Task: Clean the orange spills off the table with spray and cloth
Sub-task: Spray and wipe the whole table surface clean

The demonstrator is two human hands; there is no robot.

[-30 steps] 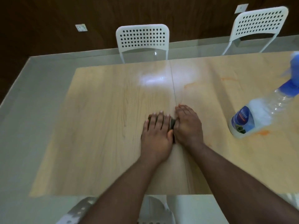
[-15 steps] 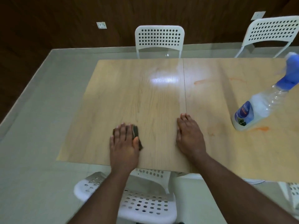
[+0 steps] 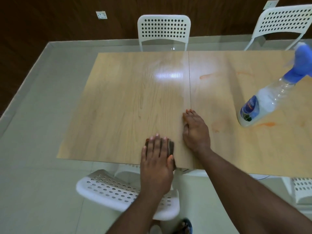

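My left hand (image 3: 157, 156) lies flat with straight fingers on a small dark cloth (image 3: 171, 146), pressing it onto the wooden table (image 3: 128, 102) near the front edge. Most of the cloth is hidden under the palm. Just to its right, my right hand (image 3: 195, 130) rests flat on the tabletop, fingers straight, holding nothing. A clear spray bottle (image 3: 263, 102) with a blue trigger head stands at the right. Orange smears show beside the bottle's base (image 3: 268, 124), faintly right of my right hand (image 3: 215, 127), and farther back (image 3: 206, 76).
Two white perforated chairs stand behind the table, one at the middle (image 3: 163, 31) and one at the right (image 3: 285, 21). Another white chair seat (image 3: 121, 190) sits below the front edge under my left arm. A bright light glare lies on the table's middle.
My left hand has slid the cloth left toward the front edge and then back right beside my right hand. My right hand has stayed planted. The camera view has pulled back.
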